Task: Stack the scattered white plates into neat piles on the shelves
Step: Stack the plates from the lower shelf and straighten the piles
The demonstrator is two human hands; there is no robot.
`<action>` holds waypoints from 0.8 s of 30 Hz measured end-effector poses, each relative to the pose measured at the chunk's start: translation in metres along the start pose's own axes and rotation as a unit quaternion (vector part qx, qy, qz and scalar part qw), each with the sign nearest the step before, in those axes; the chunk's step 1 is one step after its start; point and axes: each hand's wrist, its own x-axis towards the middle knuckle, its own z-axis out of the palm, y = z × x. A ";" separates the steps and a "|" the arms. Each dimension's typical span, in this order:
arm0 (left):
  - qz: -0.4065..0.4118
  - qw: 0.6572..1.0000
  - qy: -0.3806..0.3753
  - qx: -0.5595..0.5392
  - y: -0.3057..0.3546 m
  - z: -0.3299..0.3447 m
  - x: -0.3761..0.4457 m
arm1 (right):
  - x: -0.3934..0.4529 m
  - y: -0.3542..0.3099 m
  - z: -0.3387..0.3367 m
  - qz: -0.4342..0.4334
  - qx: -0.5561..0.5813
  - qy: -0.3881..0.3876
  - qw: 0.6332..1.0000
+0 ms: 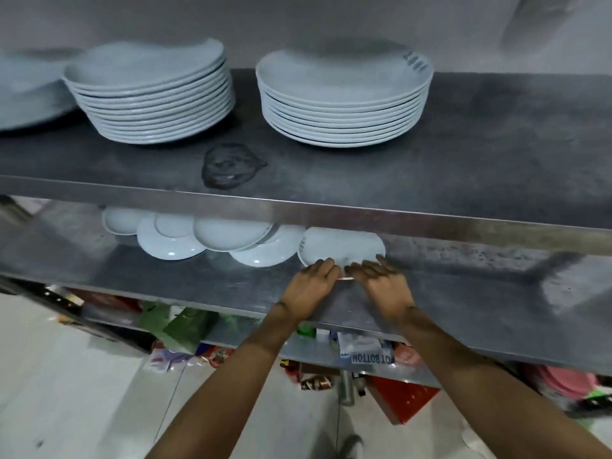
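Two neat piles of white plates stand on the top steel shelf, a left pile [150, 94] and a right pile [344, 101]. On the middle shelf [165, 276] several white plates [228, 235] lie scattered and overlapping. The rightmost plate [341, 245] lies flat near the shelf's front. My left hand [311, 286] grips its near rim, fingers curled over the edge. My right hand [384, 283] rests on the same rim from the right with fingers bent. The plate's front edge is hidden under both hands.
A wet dark patch [228, 165] marks the top shelf between the piles. Another large plate [29, 94] sits at the far left. Packets, boxes and a red container [400, 397] crowd the bottom shelf and floor. The top shelf's front lip [430, 223] overhangs the middle shelf.
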 end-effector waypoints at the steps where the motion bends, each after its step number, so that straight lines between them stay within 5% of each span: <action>1: 0.004 1.000 0.024 0.015 -0.002 -0.006 -0.003 | 0.002 -0.005 -0.005 -0.008 -0.017 0.027 0.999; 7: -0.048 0.993 0.108 0.025 -0.033 -0.057 -0.060 | 0.019 -0.072 -0.045 -0.117 -0.060 0.202 0.970; 17: -0.128 0.977 0.104 0.137 -0.128 -0.180 -0.238 | 0.065 -0.277 -0.113 -0.168 -0.018 0.183 0.968; 24: -0.216 0.948 0.126 0.200 -0.168 -0.271 -0.340 | 0.118 -0.392 -0.161 -0.270 0.005 0.276 0.922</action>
